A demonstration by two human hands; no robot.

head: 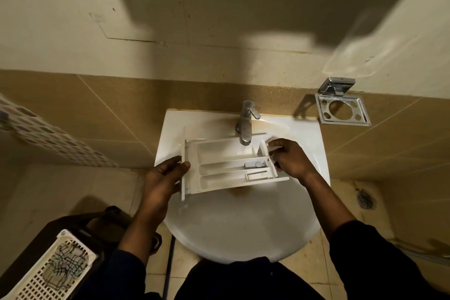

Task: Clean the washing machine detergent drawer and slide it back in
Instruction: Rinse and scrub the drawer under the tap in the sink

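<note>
A white plastic detergent drawer [229, 165] is held over a sink [243, 226], under the tap [246, 124]. Left hand [165, 178] grips its front panel; right hand [289, 158] pinches the rear edge. It looks light, rigid and wet-slippery, so gripping both ends seems wise.

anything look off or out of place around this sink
Only the sink shows yellow-brown stains, beside the tap and just below the detergent drawer. Nothing looks spilled or broken.
</note>
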